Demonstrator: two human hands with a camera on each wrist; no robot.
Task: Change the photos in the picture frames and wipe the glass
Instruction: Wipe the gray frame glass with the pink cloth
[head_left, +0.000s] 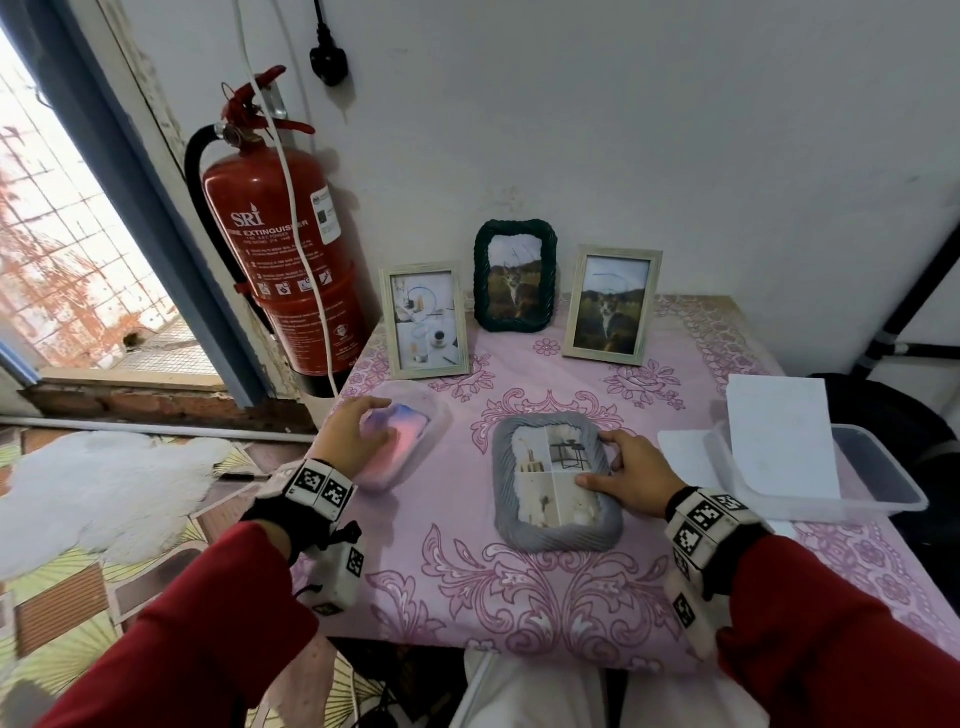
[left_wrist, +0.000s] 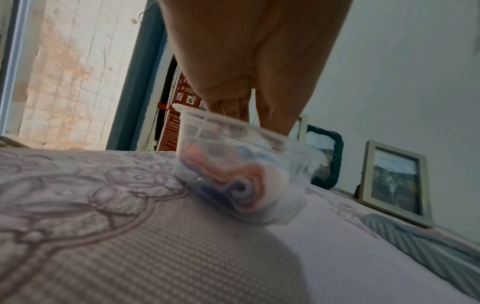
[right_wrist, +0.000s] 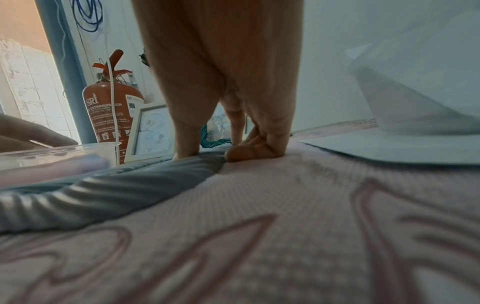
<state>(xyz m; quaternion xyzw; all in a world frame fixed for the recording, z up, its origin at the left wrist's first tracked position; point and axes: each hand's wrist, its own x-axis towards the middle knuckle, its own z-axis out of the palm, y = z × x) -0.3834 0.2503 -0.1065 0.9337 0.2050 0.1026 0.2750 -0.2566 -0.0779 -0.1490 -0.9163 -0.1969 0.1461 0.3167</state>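
Note:
A grey ribbed picture frame (head_left: 556, 525) lies flat on the pink tablecloth with a photo of furniture in it. My right hand (head_left: 610, 465) grips its right edge; the thumb (right_wrist: 185, 148) lies on the front and the curled fingers (right_wrist: 257, 150) sit against the rim. My left hand (head_left: 370, 430) reaches into a small clear container (head_left: 434, 415) at the left. Its fingers and thumb close around the pink and blue cloth (head_left: 408, 434) inside. In the left wrist view the cloth (left_wrist: 241, 185) shows through the blurred container wall.
Three frames stand against the wall: a pale wooden one (head_left: 423, 322), a dark green one (head_left: 514, 275) and another pale one (head_left: 610, 306). A larger clear tub (head_left: 883, 493) with white paper (head_left: 779, 436) sits at the right. A red fire extinguisher (head_left: 280, 234) hangs left of the table.

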